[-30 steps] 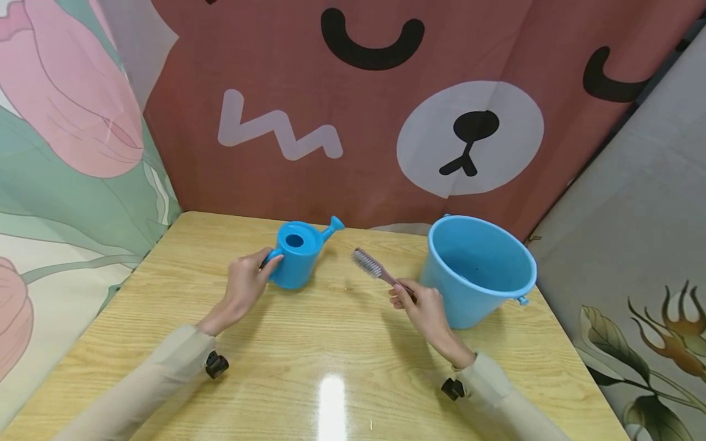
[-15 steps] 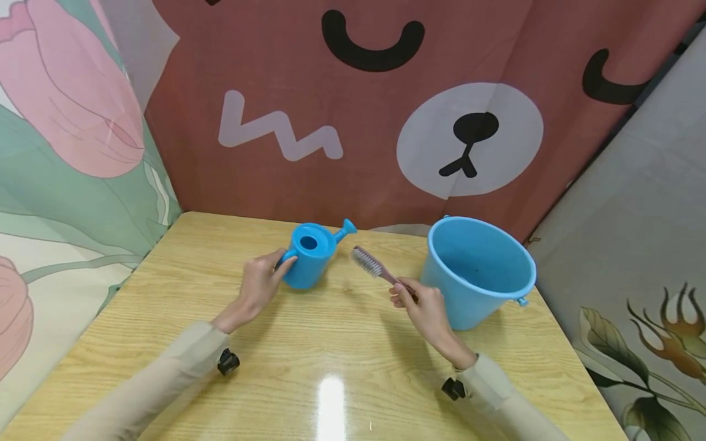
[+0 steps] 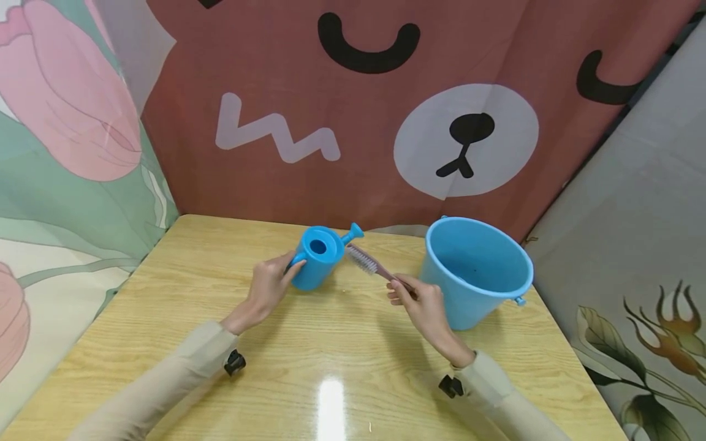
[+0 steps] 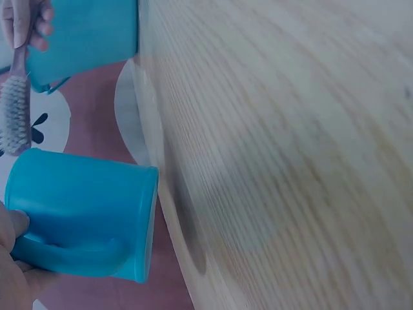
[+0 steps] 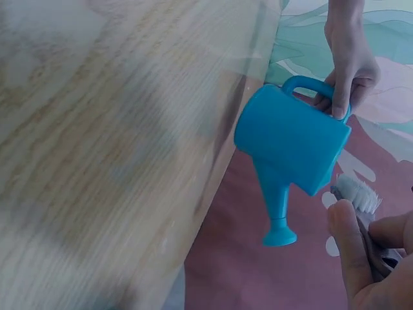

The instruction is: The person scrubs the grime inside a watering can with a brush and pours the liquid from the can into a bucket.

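My left hand (image 3: 268, 285) grips the handle of a small blue watering can (image 3: 315, 263), its spout pointing right and away from me. In the right wrist view the watering can (image 5: 293, 135) hangs from its handle, raised off the table. My right hand (image 3: 423, 306) holds a brush (image 3: 371, 261) by its brownish-pink handle. The brush has pale bristles, and its head lies close beside the can's spout in the head view. The left wrist view shows the brush (image 4: 14, 116) with its bristles above the can's top rim.
A large light-blue bucket (image 3: 460, 300) stands on the wooden table (image 3: 287, 373), just right of my right hand. Behind the table hangs a brown curtain (image 3: 265, 190) with a bear print. Patterned cloths flank both sides.
My left hand has carried the watering can to the right, toward the brush, and the can leans more now. My right hand and the brush stay nearly where they were.
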`<state>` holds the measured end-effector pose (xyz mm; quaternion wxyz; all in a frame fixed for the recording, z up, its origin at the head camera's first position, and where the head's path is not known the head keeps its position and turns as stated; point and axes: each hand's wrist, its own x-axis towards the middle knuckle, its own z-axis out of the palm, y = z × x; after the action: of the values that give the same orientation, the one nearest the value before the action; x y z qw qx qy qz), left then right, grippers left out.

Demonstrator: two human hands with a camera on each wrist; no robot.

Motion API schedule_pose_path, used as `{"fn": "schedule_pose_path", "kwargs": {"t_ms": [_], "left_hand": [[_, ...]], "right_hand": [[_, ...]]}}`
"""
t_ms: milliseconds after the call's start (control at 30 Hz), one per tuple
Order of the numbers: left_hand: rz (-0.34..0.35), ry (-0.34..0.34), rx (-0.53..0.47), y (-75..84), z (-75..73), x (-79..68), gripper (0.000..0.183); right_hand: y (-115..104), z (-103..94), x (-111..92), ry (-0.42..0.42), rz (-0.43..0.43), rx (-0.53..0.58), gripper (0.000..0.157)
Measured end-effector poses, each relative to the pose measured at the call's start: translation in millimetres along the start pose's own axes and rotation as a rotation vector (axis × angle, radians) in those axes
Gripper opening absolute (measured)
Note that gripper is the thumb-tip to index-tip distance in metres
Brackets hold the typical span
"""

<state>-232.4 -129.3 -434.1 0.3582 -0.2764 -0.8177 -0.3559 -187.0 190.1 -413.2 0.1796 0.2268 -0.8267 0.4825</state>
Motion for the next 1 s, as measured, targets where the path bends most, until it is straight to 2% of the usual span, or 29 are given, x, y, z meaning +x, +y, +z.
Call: {"fn": "schedule_pose_path", "kwargs": {"t_ms": [100,367,733,900,1000], "left_hand": [[0.005,-0.005,0.0,1.4,2.3,-0.4,0.011],[0.021,-0.012,-0.018,3.9,8.6,1.5,0.011],[0.054,-0.034,-0.023,6.8,19.0,1.3,0.008],[0.049,-0.043,-0.024,7.8,21.0,2.7,0.007],[0.051,-0.045,-0.02,7.4,22.0,4.2,0.007]], "right_hand": [[-1.9,0.4,1.5,0.014,-0.016,0.019,0.02],[-44.5,-1.8,6.2,0.062,-0.06,0.002,0.015],[-47.0,5.1,11.8,0.129,-0.109,0.06,0.014],[-49.5,7.4,13.8,0.134,-0.11,0.016,0.013],[-39.7,10.4,15.4,0.142,-0.101,-0.013,0.012]]}}
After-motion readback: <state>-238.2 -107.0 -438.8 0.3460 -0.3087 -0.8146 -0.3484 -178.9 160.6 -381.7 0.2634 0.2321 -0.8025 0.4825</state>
